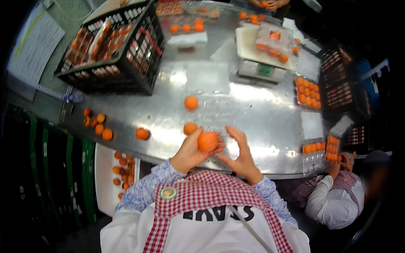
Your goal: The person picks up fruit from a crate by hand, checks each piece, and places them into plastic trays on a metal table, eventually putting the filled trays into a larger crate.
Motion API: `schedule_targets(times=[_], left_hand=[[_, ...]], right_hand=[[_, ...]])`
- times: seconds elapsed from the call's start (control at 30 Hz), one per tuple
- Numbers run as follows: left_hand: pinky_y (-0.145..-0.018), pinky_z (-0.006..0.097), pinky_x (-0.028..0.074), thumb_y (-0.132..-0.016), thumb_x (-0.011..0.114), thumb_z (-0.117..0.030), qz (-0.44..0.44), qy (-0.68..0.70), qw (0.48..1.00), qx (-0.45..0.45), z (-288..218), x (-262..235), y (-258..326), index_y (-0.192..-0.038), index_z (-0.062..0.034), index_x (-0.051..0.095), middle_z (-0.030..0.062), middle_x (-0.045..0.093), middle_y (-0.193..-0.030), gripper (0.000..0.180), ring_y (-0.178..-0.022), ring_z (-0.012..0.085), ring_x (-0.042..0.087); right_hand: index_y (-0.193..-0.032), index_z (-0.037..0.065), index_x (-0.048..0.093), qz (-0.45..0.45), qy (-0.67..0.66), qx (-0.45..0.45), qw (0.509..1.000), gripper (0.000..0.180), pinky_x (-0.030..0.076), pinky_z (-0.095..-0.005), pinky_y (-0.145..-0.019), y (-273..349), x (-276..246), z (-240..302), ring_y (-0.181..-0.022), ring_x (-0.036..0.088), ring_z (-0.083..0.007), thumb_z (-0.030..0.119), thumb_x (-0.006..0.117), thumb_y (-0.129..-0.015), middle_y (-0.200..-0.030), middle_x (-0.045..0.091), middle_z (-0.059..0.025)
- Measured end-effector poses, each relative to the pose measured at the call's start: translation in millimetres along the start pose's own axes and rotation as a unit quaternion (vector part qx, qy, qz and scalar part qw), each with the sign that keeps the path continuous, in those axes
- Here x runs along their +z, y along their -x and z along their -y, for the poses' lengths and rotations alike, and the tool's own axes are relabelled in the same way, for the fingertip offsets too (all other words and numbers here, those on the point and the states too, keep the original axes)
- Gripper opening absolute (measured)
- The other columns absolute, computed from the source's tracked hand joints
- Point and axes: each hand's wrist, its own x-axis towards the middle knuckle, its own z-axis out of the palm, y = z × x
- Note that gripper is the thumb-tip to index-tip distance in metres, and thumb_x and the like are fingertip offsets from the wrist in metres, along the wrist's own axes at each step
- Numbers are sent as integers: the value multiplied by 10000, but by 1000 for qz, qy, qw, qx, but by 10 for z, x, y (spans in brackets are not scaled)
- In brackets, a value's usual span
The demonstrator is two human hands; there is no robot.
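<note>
The orange fruit (207, 141) (probably light, soft, easily bruised) is being cradled by the left hand (190, 152), fingers curled around it; right hand (241, 156) open, empty.

worktop (253, 114): bare sheet metal, brushed, glossy, throws bright glare patches
fruit (207, 141) in left hand (192, 152): orange skin, smooth, matt
crate (122, 71) at far left corner: black plastic lattice, dull
punnets (314, 158) at right edge: clear thin plastic, shiny
scale (259, 69) near far edge: grey plastic body, pale smooth platform
apron (219, 189): red-white checked woven cloth, matt
sleeves (141, 192): soft printed cloth, matt
sheet (36, 42) beyond left edge: matt paper
</note>
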Motion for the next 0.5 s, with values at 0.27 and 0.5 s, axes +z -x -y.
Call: schedule_targets(times=[0.27, 0.5], left_hand=[[-979, 480, 479, -1037, 180, -467, 17, -49, 999, -11, 126, 84, 75, -1356, 34, 356, 221, 510, -1251, 620, -1145, 375, 551], [-1022, 458, 448, -1035, 195, -475, 91, -107, 986, -88, 130, -132, 130, -1394, 14, 337, 198, 471, -1342, 623, -1205, 310, 525]], right_hand=[[-1365, 57, 444, 126, 76, -49, 988, 778, 327, -441, -1056, -106, 21, -4, -1296, 392, -337, 225, 810, -700, -1385, 466, -145], [-1289, 60, 525, 116, 68, 31, 990, 733, 372, -426, -1021, 72, 140, -120, -1195, 466, -322, 202, 850, -648, -1257, 552, -130]])
